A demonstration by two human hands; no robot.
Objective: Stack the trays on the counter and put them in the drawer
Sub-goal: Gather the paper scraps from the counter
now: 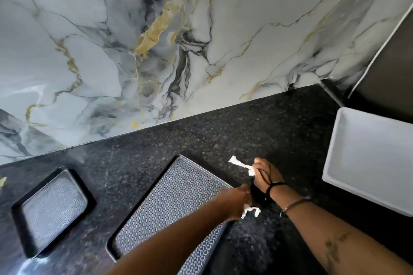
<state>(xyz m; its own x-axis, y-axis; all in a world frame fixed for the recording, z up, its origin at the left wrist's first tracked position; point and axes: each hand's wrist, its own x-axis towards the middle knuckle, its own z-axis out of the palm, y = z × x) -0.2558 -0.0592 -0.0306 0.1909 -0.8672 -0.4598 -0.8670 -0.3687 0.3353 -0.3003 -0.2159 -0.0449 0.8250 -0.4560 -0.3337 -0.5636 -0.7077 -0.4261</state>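
Trays: we see three on the dark speckled surface (pixel 257 123), none stacked, all well apart from one another.
Right hand: our right hand (pixel 264 174) is curled closed near the middle of the surface, pinching a torn white scrap of paper (pixel 240 164) that sticks out to the left of its fingers; a black cord is wrapped around its wrist, with a thin bangle further up the arm.
Left hand: our left hand (pixel 237 202) is closed too, just beside the right one, over the right edge of the patterned tray; another white paper piece (pixel 250 211) shows under it, though we cannot tell how it is gripped.
Large patterned tray: the large patterned tray (pixel 169 203) lies flat, partly under our left forearm.
Small patterned tray: the small patterned tray (pixel 52 210) with a dark rim lies flat at the far left.
White tray: the white tray (pixel 368 156) sits at the right edge, cut off by the view.
Backdrop: a marbled wall (pixel 156 40) with grey and gold veins rises behind the surface.
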